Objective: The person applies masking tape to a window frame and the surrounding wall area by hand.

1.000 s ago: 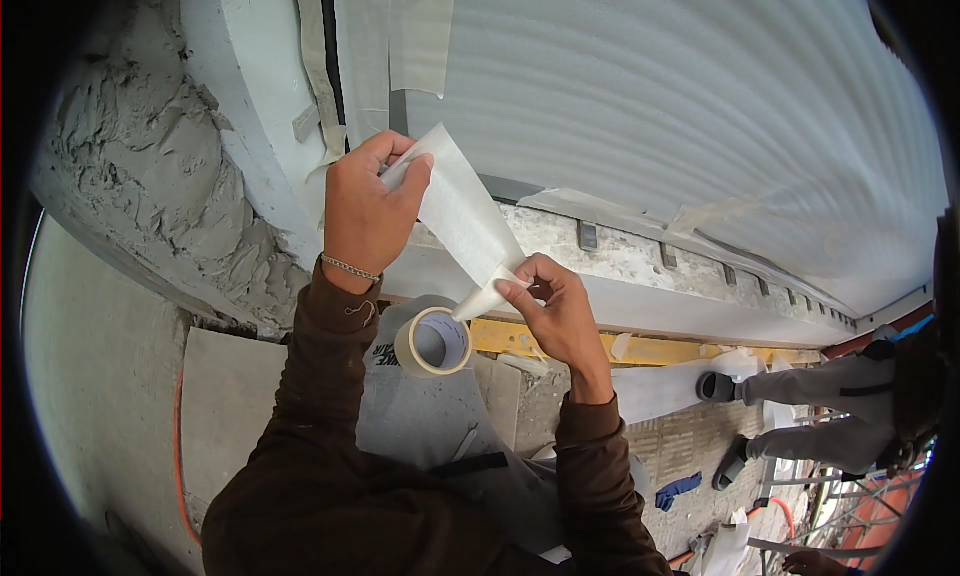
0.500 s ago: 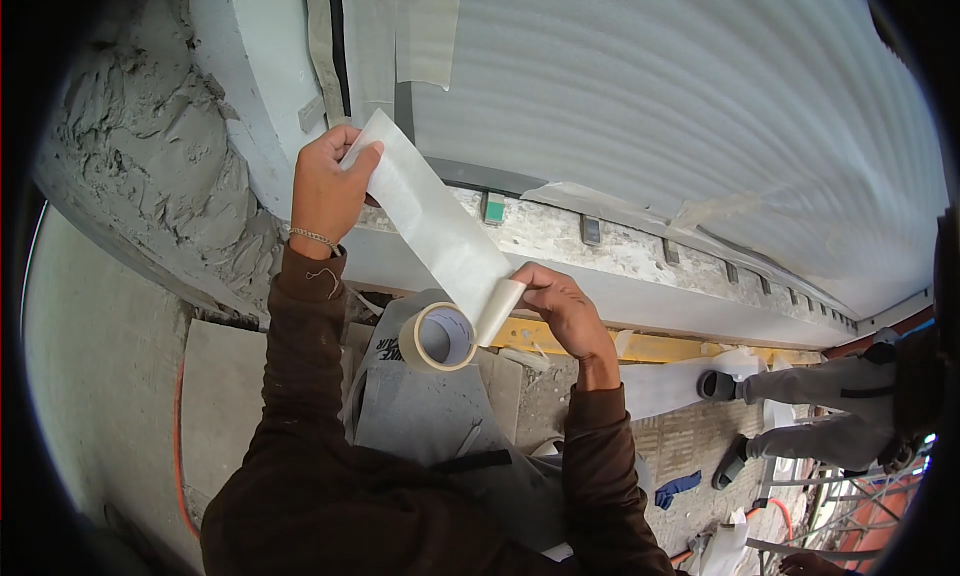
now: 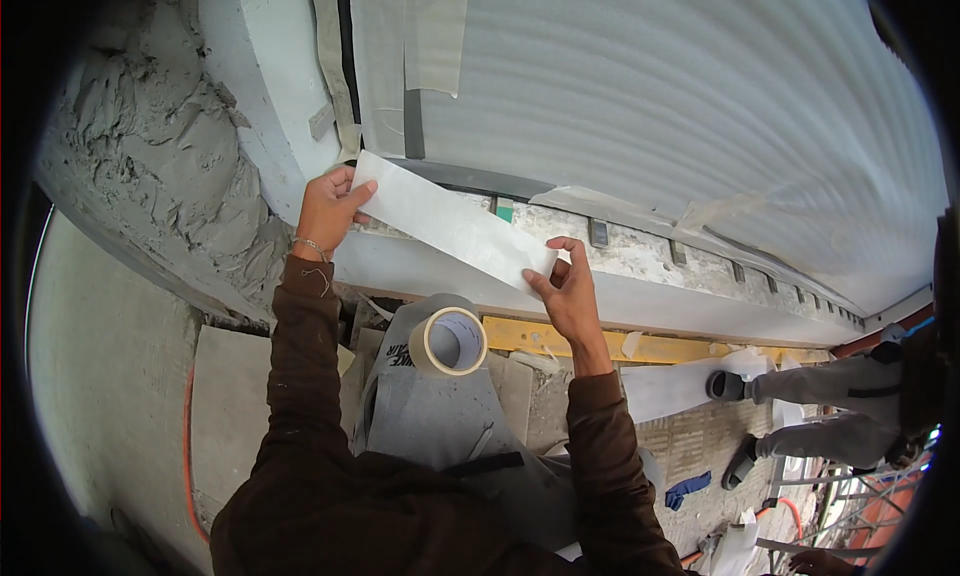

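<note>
A wide strip of white tape [image 3: 450, 221] stretches flat between my two hands, in front of the lower edge of the window frame. My left hand [image 3: 333, 208] pinches its upper left end between thumb and fingers. At the other end, my right hand [image 3: 567, 294] grips the strip between thumb and forefinger. A roll of masking tape [image 3: 425, 348] rests on its side-edge on my grey trouser leg [image 3: 420, 406], just below the strip. Behind the strip runs a rough white sill [image 3: 560, 226] with a green block [image 3: 504, 210] partly covered by it.
Plastic sheeting [image 3: 650, 86] covers the large pane, its edges taped. Wet mortar [image 3: 150, 166] coats the wall at left. A yellow level-like bar [image 3: 640, 347] lies along the sill's foot. Another person's legs [image 3: 820, 416] stand at right, near a blue cloth [image 3: 688, 489] and an orange hose [image 3: 188, 446].
The strip has swung from steep to flatter and lower, closer to the sill. Its curled right end is now unrolled. My right hand has shifted up and right; my left hand has come down.
</note>
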{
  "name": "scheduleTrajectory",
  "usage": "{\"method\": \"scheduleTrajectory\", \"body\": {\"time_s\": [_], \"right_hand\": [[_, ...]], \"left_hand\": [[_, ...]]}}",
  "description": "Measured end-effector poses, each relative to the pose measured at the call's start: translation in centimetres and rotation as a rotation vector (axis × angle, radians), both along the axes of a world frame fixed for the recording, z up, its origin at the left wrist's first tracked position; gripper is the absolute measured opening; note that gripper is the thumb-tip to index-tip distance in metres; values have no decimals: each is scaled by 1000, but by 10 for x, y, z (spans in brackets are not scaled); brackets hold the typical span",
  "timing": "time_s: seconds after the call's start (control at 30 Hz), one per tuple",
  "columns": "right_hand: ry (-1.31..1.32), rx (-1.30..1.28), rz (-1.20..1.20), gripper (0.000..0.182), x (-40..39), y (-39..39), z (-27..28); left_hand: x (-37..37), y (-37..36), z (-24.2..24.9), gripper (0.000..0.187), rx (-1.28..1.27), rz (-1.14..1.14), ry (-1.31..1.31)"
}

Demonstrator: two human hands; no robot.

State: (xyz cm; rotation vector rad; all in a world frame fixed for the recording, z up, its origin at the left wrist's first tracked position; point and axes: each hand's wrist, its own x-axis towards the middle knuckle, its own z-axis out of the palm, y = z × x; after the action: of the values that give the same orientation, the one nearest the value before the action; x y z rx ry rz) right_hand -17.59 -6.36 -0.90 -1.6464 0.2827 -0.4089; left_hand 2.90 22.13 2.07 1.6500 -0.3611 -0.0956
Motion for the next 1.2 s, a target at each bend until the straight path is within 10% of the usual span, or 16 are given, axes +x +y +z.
{"method": "scheduleTrajectory", "body": {"time_s": [0.37, 1.2], "right_hand": [[43, -273, -158, 17, 49, -40, -65], [-147, -742, -346, 13, 137, -30, -39]], "left_hand": [[49, -16, -134, 23, 6, 136, -48], [72, -59, -129, 19, 170, 950, -218]]}}
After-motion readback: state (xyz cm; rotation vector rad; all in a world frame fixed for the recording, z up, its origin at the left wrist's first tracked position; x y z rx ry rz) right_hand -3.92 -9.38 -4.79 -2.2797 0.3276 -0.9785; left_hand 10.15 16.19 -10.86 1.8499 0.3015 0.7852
